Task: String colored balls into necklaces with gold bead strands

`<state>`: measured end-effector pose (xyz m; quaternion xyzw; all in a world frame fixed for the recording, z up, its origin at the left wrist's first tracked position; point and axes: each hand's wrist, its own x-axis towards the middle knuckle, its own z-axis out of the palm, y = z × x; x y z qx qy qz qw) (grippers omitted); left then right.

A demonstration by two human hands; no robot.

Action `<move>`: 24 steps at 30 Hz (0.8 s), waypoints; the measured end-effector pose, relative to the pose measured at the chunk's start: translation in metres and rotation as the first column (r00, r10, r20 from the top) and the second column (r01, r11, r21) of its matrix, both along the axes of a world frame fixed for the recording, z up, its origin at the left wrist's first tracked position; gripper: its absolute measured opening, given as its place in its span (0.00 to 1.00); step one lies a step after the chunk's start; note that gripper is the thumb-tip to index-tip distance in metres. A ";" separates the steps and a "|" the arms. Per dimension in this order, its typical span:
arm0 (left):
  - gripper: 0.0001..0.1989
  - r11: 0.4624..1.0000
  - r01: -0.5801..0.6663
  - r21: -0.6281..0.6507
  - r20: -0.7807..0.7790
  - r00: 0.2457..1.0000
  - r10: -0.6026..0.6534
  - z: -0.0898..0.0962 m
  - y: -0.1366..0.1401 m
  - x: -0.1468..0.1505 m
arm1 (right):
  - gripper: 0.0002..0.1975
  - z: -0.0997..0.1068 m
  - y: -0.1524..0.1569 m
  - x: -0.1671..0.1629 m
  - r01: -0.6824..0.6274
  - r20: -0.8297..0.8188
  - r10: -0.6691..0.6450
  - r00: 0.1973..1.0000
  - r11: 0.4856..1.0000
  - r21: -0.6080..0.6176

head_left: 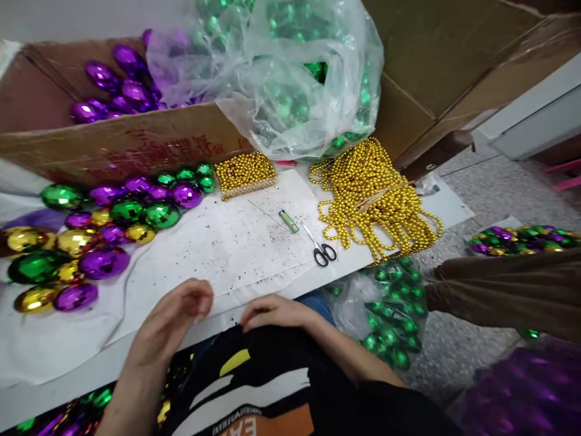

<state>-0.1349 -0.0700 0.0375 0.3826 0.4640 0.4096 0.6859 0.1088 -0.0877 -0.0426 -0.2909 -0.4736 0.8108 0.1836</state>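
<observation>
On white table, scissors pointing away leftward; left hand, right hand empty, unclenched

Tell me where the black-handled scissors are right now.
In the head view, the scissors lie right of centre on the white work surface, between the small green object and the gold bead strands.
</observation>
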 end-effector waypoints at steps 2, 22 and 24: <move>0.23 0.985 -0.166 -0.040 -0.069 0.984 0.163 -0.020 -0.019 -0.024 | 0.16 -0.005 -0.011 0.036 0.199 0.039 -0.196 0.980 0.974 -0.104; 0.20 0.931 -0.356 -0.084 -0.324 0.893 0.312 -0.099 -0.045 -0.003 | 0.11 0.010 -0.047 0.166 0.441 0.507 -0.836 0.209 0.543 0.714; 0.20 0.927 -0.358 -0.110 -0.296 0.902 0.314 -0.099 -0.046 -0.004 | 0.11 0.017 -0.020 0.171 0.452 0.422 -0.894 0.151 0.442 0.775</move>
